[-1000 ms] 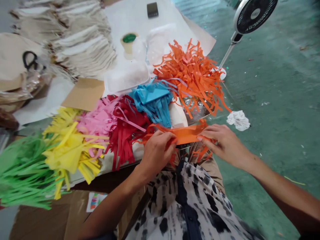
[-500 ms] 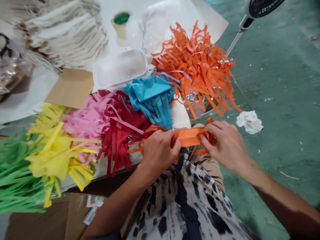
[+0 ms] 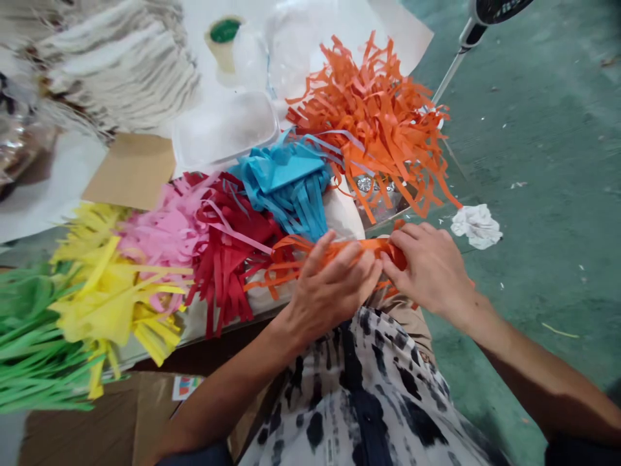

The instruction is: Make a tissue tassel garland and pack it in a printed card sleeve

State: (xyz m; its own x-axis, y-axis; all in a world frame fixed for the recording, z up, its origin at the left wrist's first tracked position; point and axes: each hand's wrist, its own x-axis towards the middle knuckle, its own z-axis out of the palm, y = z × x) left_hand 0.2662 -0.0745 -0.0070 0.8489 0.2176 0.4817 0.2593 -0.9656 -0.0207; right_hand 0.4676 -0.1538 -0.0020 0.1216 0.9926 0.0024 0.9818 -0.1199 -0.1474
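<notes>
A fringed piece of orange tissue paper (image 3: 376,245) stretches between my hands above my lap, its cut strips hanging out on both sides. My right hand (image 3: 429,262) pinches its right end between thumb and fingers. Laid along its left and middle part, my left hand (image 3: 334,275) has its fingers stretched out, and its palm side is hidden. Just beyond my left hand lies fringed blue tissue paper (image 3: 286,184). Dark red fringed paper (image 3: 233,252) is to its left. A big heap of orange fringe (image 3: 373,123) sits farther back at the table's right corner.
Pink (image 3: 165,223), yellow (image 3: 107,298) and green fringed paper (image 3: 39,349) line the table's near left edge. Behind are a clear plastic tray (image 3: 226,129), brown card (image 3: 130,171), tape roll (image 3: 224,42) and white string bundles (image 3: 121,71). A fan (image 3: 478,26) stands at right.
My left hand has gone from gripping the orange paper to lying over it with fingers extended. The flat orange band between my hands now looks narrower. My right hand keeps its pinch.
</notes>
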